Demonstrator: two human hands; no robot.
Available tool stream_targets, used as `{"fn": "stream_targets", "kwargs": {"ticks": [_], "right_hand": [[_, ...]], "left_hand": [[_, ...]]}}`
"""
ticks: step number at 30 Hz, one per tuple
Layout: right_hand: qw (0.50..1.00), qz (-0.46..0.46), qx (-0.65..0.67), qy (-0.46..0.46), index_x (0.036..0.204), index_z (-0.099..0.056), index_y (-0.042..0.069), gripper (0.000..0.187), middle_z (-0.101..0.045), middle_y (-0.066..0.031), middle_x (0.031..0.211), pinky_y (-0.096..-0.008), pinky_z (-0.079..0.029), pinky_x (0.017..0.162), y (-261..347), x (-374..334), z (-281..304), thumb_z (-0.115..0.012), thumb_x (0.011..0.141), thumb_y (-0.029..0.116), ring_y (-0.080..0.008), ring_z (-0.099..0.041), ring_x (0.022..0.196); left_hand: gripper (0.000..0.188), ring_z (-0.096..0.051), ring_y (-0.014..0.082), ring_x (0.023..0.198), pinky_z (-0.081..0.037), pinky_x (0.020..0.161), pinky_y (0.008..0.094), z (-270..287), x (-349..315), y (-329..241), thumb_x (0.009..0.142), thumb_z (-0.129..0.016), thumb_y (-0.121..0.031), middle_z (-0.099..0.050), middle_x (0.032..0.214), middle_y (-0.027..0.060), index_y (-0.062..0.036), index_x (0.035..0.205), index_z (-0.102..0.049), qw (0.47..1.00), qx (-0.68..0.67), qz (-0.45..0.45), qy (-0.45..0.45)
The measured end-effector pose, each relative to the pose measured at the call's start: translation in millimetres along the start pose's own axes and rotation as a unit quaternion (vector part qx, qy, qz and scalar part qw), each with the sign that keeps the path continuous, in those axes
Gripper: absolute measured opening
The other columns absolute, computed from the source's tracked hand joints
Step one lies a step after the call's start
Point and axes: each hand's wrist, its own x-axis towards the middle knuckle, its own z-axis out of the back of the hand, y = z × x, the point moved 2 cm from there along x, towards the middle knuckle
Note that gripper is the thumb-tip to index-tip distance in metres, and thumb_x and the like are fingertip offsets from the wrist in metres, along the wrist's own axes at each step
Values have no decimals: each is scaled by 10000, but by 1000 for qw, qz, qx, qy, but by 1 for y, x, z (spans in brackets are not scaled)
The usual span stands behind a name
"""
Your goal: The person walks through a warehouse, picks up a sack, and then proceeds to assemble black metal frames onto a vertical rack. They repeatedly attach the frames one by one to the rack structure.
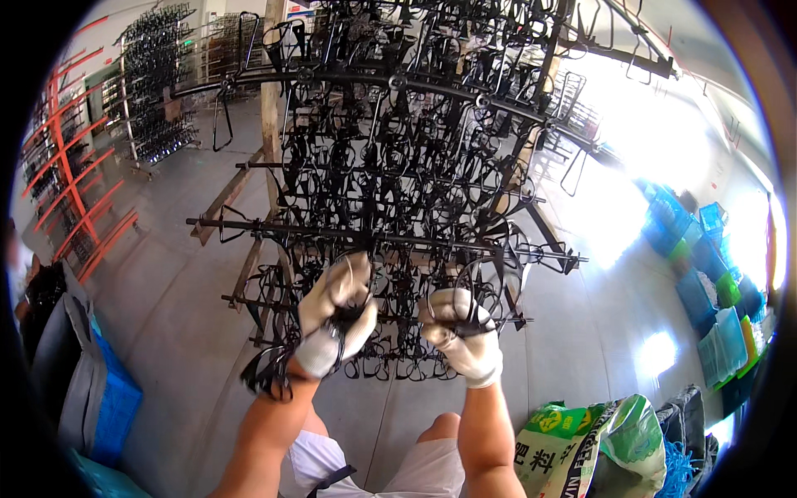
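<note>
Both hands wear pale work gloves and are raised before a tall rack (390,239) hung with many thin black looped parts, which look like eyeglass frames. My left hand (336,303) is blurred but curled round a bunch of black looped frames (270,371). Part of that bunch dangles beside the wrist, left of the forearm. My right hand (459,328) is closed, its fingers bent round a black looped frame (486,311) at the lower right of the rack. Whether that piece is still hooked on the rack I cannot tell.
Wooden posts (271,124) hold up the rack's crossbars. An orange rack (70,178) and another loaded rack (154,83) stand at left. Blue bins (697,299) line the right side. A green-and-white sack (594,444) sits low right, a blue-sided container (116,398) low left.
</note>
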Motion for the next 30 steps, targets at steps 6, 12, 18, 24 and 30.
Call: {"fn": "stream_targets", "kwargs": {"ticks": [6,12,18,24,30], "right_hand": [[954,130,270,15,891,-596,17,223,-583,-56,667,-331,-498,568,54,-18,-25,-657,854,229,-208,-555,559],[927,-70,-144,-340,1208,-463,81,440,-525,-40,775,-305,-439,705,1,-105,31,-667,845,222,-139,-477,680],[901,-194,-194,-335,1449,-297,98,868,-523,-33,1022,-193,-395,677,-121,-137,89,-756,713,64,-70,-421,720],[935,-264,53,-229,1464,-247,65,820,-501,-111,1273,-241,-475,770,-145,-109,80,-579,736,-116,-120,-528,895],[920,-233,18,-315,1236,-482,20,538,-541,11,861,-176,-425,671,-164,-94,76,-594,739,-152,-34,-477,722]], "left_hand": [[732,-589,168,683,-458,570,276,69,-93,-49,859,-555,-582,-582,813,120,68,1196,-554,697,-487,374,370],[769,-585,168,795,-507,701,318,129,-118,26,798,-632,-587,-594,967,97,-158,1394,-403,750,-530,307,-250],[909,-301,226,1352,-245,1102,335,156,-100,144,748,-732,-131,-332,1481,131,-39,1482,-205,967,92,226,-68],[463,-504,81,1045,-404,953,269,194,-132,230,851,-603,-61,-548,1179,-24,-97,1303,-509,901,-140,396,-109],[556,-556,95,946,-448,858,259,174,-110,192,828,-547,-35,-553,1212,17,-106,1369,-440,919,-163,348,-85]]}}
